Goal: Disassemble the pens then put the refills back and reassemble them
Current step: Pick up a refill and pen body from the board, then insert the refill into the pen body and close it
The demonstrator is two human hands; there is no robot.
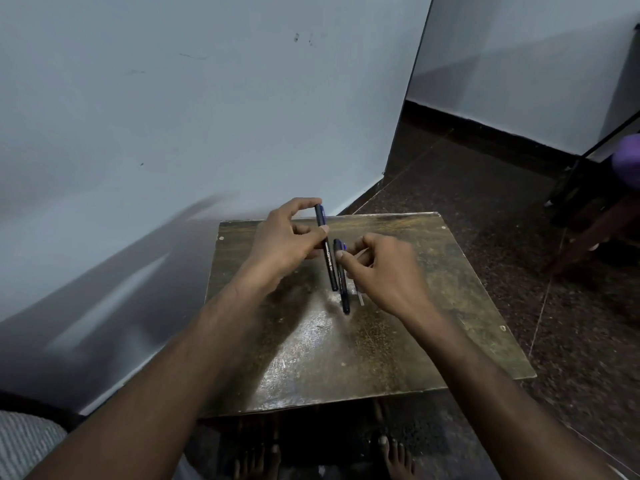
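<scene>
Two dark pens w/ blue ends, both held just above the desk (398,341), centre of frame, side by side and near-parallel, blue ends pointing toward top of frame.

Left hand (280,237): fingers (323,230) pinched shut on the upper pen (326,251), thumb and forefinger closed round the barrel near its top third. Held up and clear of the surface, probably so the other hand can get at an end to twist or pull.

Right hand (384,268): fingers (341,255) curled in, tips closed on the lower pen (341,275) near its blue end; lower tip of that pen hangs close to the desk, contact w/ surface can't be told. Grip near the cap end looks like set-up for pulling the cap or unscrewing.

Both pens look whole, no refills or loose parts in sight, so judged as very start of the disassembly step.

Writing: white print runs along the barrel of the upper pen, too small and blurred to read; no brand made out. Lower pen: no print legible.

Desk: worn, scuffed, shiny patch mid-frame. Pale wall (173,116) fills upper left; dark floor (485,174) at right.
</scene>
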